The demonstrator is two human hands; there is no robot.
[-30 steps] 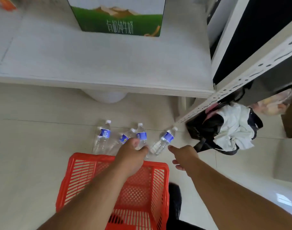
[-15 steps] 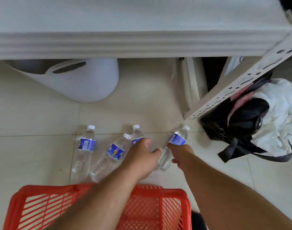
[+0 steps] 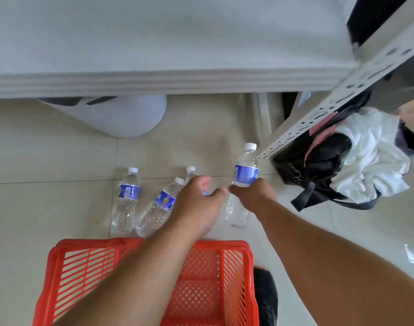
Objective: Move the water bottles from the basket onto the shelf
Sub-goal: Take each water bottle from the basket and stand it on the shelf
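Bottles all sit outside the red basket point(image 3: 234, 274), so nothing looks shelved yet, by my read. Right hand point(image 3: 255, 195) grips one water bottle point(image 3: 245, 172) round its middle, raised just beyond basket's far right corner, cap pointing away. Left hand point(image 3: 196, 203) curls over a second bottle point(image 3: 190, 171) w/ only cap and neck showing; looks like a grasp, but can't tell if fingers have closed on it. Two more lie on the floor tiles just past basket's far rim: leftmost bottle point(image 3: 126, 198) and angled bottle point(image 3: 162, 207) beside it. Basket interior, as far as arms leave it visible, holds none. Left to do: four bottles up onto the white shelf board point(image 3: 168, 43), which overhangs beyond the basket. Around: pale bin point(image 3: 121, 116) under the board, perforated shelf upright point(image 3: 323, 114) to basket's far right, black bag point(image 3: 319, 161) w/ white cloth point(image 3: 370, 161) past it. Board's front edge is what the lift must clear.
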